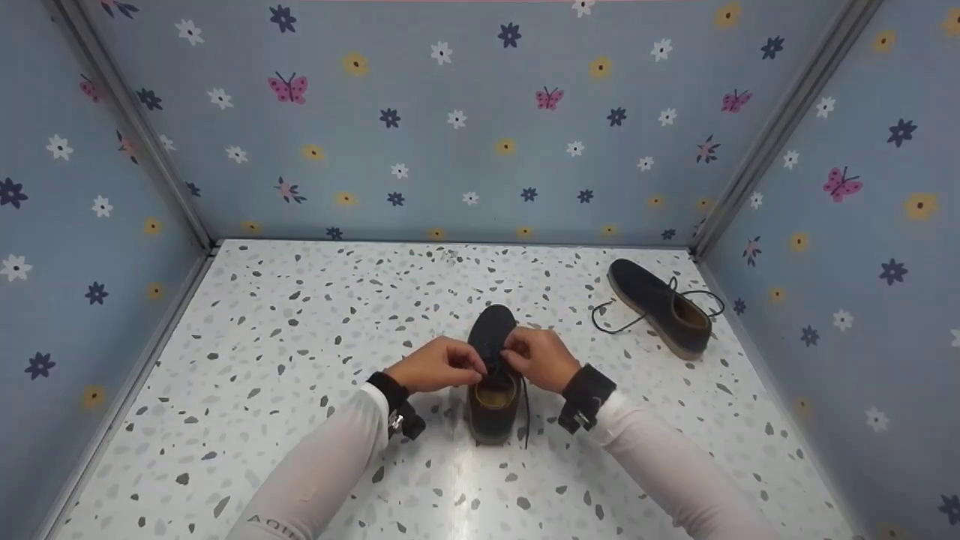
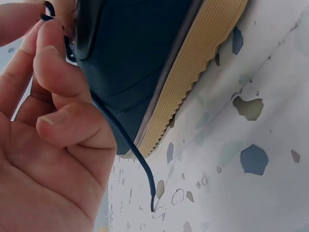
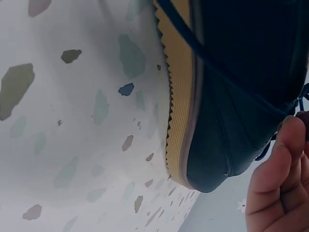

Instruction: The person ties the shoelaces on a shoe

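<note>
A dark shoe [image 1: 492,327] with a tan ridged sole stands upright on the speckled surface, its toe pointing away. My left hand [image 1: 438,365] is at the left of its opening, thumb and fingertip pinching a dark shoelace [image 2: 47,16]. From the right, my right hand [image 1: 546,360] pinches the lace over the tongue, its fingertips [image 3: 291,129] close against the shoe's upper. One loose lace end [image 2: 140,157] hangs down the side to the surface in the left wrist view. In the right wrist view another stretch of lace [image 3: 217,67] crosses the shoe's side.
The matching shoe [image 1: 654,301] lies at the back right, its laces loose and spread out. Blue flowered panels [image 1: 480,120] enclose the white speckled surface [image 1: 315,300] at the back and both sides. Both wrists wear black straps [image 1: 590,390].
</note>
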Tool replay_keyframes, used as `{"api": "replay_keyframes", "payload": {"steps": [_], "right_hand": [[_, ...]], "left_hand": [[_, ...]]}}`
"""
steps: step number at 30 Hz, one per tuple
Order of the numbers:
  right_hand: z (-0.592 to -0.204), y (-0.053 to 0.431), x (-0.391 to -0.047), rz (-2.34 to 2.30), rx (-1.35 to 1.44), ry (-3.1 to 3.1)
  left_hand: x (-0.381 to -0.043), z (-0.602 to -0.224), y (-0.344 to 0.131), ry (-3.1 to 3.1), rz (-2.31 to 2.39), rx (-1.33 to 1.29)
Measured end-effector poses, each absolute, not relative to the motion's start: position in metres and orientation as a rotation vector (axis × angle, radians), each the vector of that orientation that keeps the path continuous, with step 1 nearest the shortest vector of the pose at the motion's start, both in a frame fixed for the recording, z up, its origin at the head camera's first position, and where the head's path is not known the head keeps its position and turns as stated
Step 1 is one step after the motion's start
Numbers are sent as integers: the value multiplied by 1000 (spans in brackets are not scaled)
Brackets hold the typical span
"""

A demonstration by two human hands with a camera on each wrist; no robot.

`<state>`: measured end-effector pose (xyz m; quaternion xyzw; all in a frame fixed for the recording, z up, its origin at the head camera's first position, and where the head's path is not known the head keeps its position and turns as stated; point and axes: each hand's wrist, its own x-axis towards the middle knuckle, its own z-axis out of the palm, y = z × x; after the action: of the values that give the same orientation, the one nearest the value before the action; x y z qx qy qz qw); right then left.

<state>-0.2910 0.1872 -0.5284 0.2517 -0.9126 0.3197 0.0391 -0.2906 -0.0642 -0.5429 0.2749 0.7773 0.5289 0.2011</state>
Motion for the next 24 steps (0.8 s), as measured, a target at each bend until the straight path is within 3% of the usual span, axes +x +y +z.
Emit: {"api": "replay_keyframes", "payload": {"steps": [11, 24], "right_hand": [[-531, 187, -291, 1017, 762, -2776], [-534, 188, -292, 1055, 760, -2780]], "left_hand": [[-303, -535, -61, 2297, 1642, 462], [-319, -522, -40, 2410, 1294, 592]]}}
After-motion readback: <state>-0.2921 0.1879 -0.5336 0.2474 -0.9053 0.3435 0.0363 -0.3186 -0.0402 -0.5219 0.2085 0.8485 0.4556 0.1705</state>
